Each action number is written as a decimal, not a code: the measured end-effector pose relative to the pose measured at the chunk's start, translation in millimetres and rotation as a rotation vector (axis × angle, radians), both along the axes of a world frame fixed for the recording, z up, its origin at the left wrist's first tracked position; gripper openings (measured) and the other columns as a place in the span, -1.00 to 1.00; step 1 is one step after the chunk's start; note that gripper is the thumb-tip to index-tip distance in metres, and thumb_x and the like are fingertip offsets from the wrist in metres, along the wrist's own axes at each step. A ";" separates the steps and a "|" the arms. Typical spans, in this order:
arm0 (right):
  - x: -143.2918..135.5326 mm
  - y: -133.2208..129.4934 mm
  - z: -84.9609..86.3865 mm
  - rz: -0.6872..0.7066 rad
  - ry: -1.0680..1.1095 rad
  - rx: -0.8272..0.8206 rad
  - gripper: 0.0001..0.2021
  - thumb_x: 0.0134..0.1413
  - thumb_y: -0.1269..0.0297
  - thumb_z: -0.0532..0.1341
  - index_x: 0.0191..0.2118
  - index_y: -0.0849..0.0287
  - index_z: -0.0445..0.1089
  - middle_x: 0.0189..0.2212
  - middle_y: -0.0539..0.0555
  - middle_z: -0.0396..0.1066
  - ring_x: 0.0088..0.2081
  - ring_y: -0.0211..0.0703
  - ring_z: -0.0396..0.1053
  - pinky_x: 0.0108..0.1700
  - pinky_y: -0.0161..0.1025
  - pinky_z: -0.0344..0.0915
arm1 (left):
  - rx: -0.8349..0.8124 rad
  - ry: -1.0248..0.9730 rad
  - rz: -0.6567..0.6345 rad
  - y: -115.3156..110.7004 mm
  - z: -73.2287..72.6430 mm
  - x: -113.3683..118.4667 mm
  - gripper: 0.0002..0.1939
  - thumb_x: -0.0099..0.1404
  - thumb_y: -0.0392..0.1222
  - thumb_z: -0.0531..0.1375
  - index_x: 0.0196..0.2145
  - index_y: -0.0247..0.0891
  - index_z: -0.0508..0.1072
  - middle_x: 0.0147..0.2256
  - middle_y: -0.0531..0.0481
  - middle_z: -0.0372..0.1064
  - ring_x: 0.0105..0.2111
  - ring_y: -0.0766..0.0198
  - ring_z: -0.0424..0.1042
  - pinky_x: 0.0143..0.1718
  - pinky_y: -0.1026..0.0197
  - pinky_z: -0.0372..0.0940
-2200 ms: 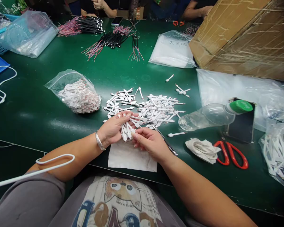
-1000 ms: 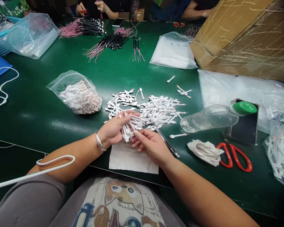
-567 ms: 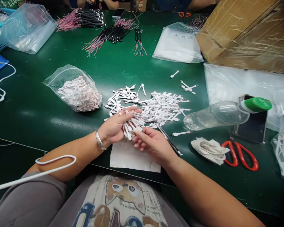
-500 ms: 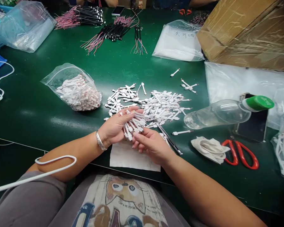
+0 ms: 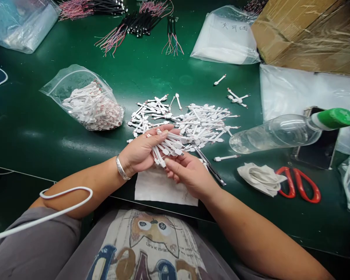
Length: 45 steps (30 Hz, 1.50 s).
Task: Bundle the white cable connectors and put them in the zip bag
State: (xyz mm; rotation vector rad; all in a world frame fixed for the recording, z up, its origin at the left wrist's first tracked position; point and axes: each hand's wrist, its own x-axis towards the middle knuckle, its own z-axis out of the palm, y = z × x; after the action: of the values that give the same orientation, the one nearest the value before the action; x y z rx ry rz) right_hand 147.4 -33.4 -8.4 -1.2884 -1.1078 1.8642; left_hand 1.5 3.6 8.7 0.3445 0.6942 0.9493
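A fanned bunch of short white connector cables (image 5: pixel 169 147) lies in my left hand (image 5: pixel 140 152), pinned by the thumb across the fingers. My right hand (image 5: pixel 192 175) meets the bunch from below right, its thumb and fingertips closed at the white plug end of a cable. Just beyond both hands is a loose pile of the same cables (image 5: pixel 202 122), with a second cluster (image 5: pixel 146 112) to its left. Metal tweezers (image 5: pixel 211 167) rest beside my right hand. Under the hands lies a white paper sheet (image 5: pixel 163 188).
A zip bag of cables (image 5: pixel 90 105) sits left. On the right are a green-capped bottle (image 5: pixel 277 134), a dark phone (image 5: pixel 317 149), crumpled tissue (image 5: pixel 261 179) and red-handled scissors (image 5: pixel 305 186). Black wire bundles (image 5: pixel 142 23) and a cardboard box (image 5: pixel 312 35) stand farther back.
The camera view has tilted down slightly, so the table things sit higher in the picture. Both hands stay together at the bunch, whose cables lie in a slightly different fan.
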 end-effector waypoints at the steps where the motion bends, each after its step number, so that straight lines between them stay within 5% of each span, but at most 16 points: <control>1: -0.4 -0.9 0.8 0.045 -0.014 -0.013 -0.68 -0.17 0.12 0.33 -0.28 0.18 0.35 -0.44 0.01 0.38 -0.50 -0.30 0.30 -0.61 -0.42 0.17 | -0.007 0.002 0.004 -0.1 0.8 -0.3 -0.81 0.21 -0.39 0.11 -0.20 -0.32 0.40 -0.21 -0.07 0.44 -0.30 0.29 0.45 -0.14 0.16 0.31; 5: -0.9 -3.2 2.9 0.113 -0.010 0.007 -0.73 -0.13 0.13 0.31 -0.33 0.22 0.41 -0.49 0.03 0.42 -0.50 -0.28 0.35 -0.54 -0.37 0.26 | 0.001 0.008 0.003 -0.4 1.9 -1.5 -0.79 0.20 -0.38 0.12 -0.18 -0.32 0.39 -0.18 -0.09 0.43 -0.27 0.28 0.44 -0.11 0.15 0.30; 13: -1.7 -1.4 0.4 -0.068 0.052 -0.089 -0.72 -0.19 0.12 0.34 -0.46 0.24 0.35 -0.57 0.02 0.41 -0.58 -0.33 0.35 -0.59 -0.41 0.23 | 0.054 -0.011 -0.010 1.0 -0.5 -2.4 -0.80 0.23 -0.37 0.10 -0.18 -0.31 0.40 -0.15 -0.06 0.42 -0.21 0.28 0.43 -0.07 0.17 0.26; 29: -9.5 -5.2 3.0 0.151 0.282 -0.383 -0.70 -0.19 0.15 0.34 -0.39 0.29 0.39 -0.58 0.05 0.45 -0.63 -0.34 0.38 -0.67 -0.50 0.19 | 0.088 -0.116 -0.076 -4.3 0.8 1.6 -0.82 0.23 -0.36 0.11 -0.20 -0.29 0.42 -0.19 -0.05 0.45 -0.16 0.24 0.43 -0.01 0.11 0.22; 37: -10.0 -8.7 -0.6 0.106 0.147 -0.230 -0.73 -0.17 0.17 0.34 -0.48 0.31 0.36 -0.65 0.01 0.41 -0.65 -0.38 0.33 -0.63 -0.49 0.20 | 0.050 -0.101 -0.053 -4.8 1.5 1.8 -0.84 0.22 -0.36 0.11 -0.23 -0.31 0.42 -0.21 -0.06 0.46 -0.18 0.24 0.43 0.02 0.07 0.17; 45: -8.7 -9.5 -0.2 0.202 0.099 -0.274 -0.67 -0.20 0.10 0.34 -0.55 0.32 0.36 -0.65 0.02 0.41 -0.67 -0.38 0.33 -0.66 -0.49 0.17 | 0.023 -0.069 -0.044 -2.2 -1.2 1.8 -0.83 0.22 -0.35 0.11 -0.21 -0.30 0.41 -0.20 -0.06 0.45 -0.19 0.25 0.44 0.03 0.07 0.17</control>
State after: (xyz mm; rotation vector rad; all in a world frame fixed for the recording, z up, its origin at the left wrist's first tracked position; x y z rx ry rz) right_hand 138.7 -42.9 -8.6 -1.2516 -0.9868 2.2683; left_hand 3.2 1.4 7.6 0.3444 0.6110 0.9235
